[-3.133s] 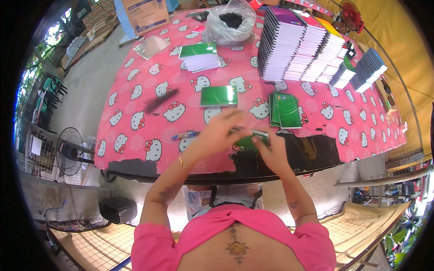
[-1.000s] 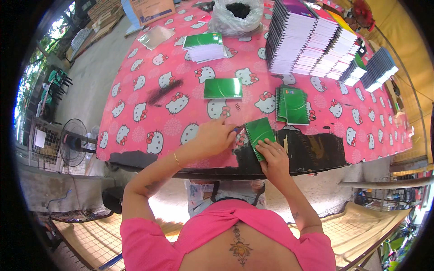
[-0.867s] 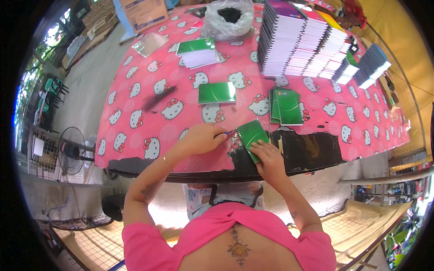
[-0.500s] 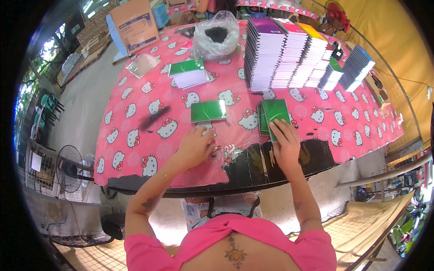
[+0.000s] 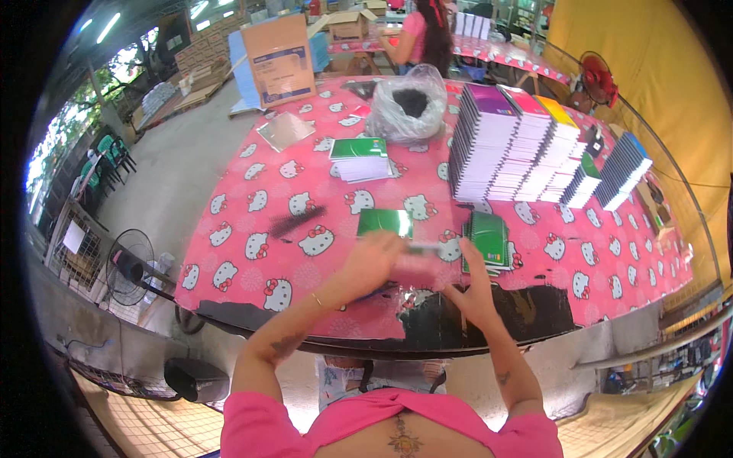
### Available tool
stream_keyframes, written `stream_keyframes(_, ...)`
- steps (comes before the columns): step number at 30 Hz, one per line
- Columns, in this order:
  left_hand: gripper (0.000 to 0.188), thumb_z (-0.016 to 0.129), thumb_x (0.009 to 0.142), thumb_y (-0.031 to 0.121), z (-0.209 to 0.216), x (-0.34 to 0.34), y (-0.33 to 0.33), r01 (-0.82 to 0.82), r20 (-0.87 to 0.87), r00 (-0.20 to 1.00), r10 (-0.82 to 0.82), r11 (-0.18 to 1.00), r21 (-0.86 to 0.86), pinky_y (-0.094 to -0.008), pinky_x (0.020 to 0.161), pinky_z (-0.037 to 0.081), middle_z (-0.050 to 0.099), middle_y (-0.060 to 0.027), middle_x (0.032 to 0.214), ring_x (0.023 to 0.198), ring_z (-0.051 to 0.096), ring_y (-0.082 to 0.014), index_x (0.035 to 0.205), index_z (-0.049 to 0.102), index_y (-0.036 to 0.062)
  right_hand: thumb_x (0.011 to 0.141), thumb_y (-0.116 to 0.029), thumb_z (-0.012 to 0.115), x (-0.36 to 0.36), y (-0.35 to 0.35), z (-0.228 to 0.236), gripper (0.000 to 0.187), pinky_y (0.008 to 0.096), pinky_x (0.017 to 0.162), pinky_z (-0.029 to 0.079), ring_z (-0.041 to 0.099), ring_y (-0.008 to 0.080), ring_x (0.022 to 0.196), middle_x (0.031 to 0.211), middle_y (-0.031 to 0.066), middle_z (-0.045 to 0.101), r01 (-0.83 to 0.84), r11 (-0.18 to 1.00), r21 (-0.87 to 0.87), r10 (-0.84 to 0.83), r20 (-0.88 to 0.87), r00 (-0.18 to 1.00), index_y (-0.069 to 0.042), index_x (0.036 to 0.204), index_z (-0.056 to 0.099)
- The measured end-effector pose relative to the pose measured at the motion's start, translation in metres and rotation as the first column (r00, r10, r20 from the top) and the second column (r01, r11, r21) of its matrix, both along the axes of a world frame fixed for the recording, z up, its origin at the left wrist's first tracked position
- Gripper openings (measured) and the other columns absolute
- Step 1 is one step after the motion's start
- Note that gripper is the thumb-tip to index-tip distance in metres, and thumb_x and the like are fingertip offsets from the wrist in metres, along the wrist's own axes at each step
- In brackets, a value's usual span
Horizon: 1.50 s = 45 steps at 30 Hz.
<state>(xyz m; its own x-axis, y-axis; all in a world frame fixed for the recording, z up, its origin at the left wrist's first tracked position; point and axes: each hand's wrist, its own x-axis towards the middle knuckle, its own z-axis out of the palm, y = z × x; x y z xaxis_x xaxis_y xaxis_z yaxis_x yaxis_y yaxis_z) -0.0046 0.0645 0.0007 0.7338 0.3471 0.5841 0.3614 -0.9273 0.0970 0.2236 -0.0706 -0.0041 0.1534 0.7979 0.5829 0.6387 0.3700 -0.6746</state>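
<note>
Over the near middle of the table, my left hand (image 5: 376,258) is closed at the edge of a blurred, flat, pale pinkish thing (image 5: 416,263) whose kind I cannot make out. My right hand (image 5: 472,288) has thumb and fingers spread at that thing's right side, with nothing plainly gripped. Just beyond the right fingertips lies a small stack of green spiral notebooks (image 5: 487,238). A single green notebook (image 5: 382,220) lies flat beyond my left hand, partly covered by it. Farther back is another low stack with a green cover (image 5: 359,153).
Tall spiral notebook stacks (image 5: 489,145) stand at the back right, with a blue-covered stack (image 5: 624,172) beside them. A plastic bag (image 5: 408,103) of black stuff, loose black coils (image 5: 296,221) and a clear sheet (image 5: 285,131) lie about. Another person (image 5: 427,38) is at a far table.
My right hand has come off the green notebooks and drawn nearer me. The left hand has moved toward it, with the blurred flat thing now between them. The view has tilted up.
</note>
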Motion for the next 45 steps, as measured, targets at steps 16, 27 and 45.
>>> stream_keyframes(16, 0.029, 0.063, 0.088, 0.008, -0.052, -0.049, 0.048, -0.369, 0.363, 0.834, 0.415, 0.910, -0.191, -0.0482, 0.100, 0.043, 0.061, -0.0202, 0.116, 0.112, 0.054, -0.0407, 0.117, 0.064, 0.0028, 0.088, -0.003, 0.074, -0.004, -0.037, -0.062, 0.021, 0.0243, 0.083, 0.047, 0.061, 0.0091, 0.091, 0.099, 0.0017, 0.070, -0.235, 0.927, -0.292, 0.009, -0.609, 0.793, -0.002, 0.108, 0.071)
stream_keyframes(27, 0.032, 0.063, 0.094, 0.019, -0.057, -0.128, 0.101, -0.676, -0.069, 0.736, 0.674, 0.737, -0.004, -0.0426, 0.078, 0.052, 0.063, -0.0128, 0.105, 0.097, 0.060, -0.0318, 0.123, 0.061, 0.0065, 0.090, -0.006, 0.072, -0.012, -0.030, -0.052, 0.024, 0.0251, 0.083, 0.048, 0.061, 0.0087, 0.091, 0.100, 0.0023, 0.070, -0.260, 0.916, -0.306, 0.046, -0.562, 0.826, 0.000, 0.113, 0.070)
stream_keyframes(45, 0.028, 0.062, 0.094, 0.011, -0.011, -0.047, -0.026, -0.173, 0.145, 0.951, 0.273, 0.859, -0.481, -0.0398, 0.067, 0.051, 0.063, -0.0133, 0.097, 0.081, 0.064, -0.0285, 0.122, 0.067, 0.0086, 0.090, -0.006, 0.073, -0.006, -0.031, -0.057, 0.026, 0.0243, 0.083, 0.048, 0.060, 0.0074, 0.090, 0.098, 0.0009, 0.071, -0.317, 0.877, -0.360, 0.100, -0.508, 0.855, -0.001, 0.116, 0.070)
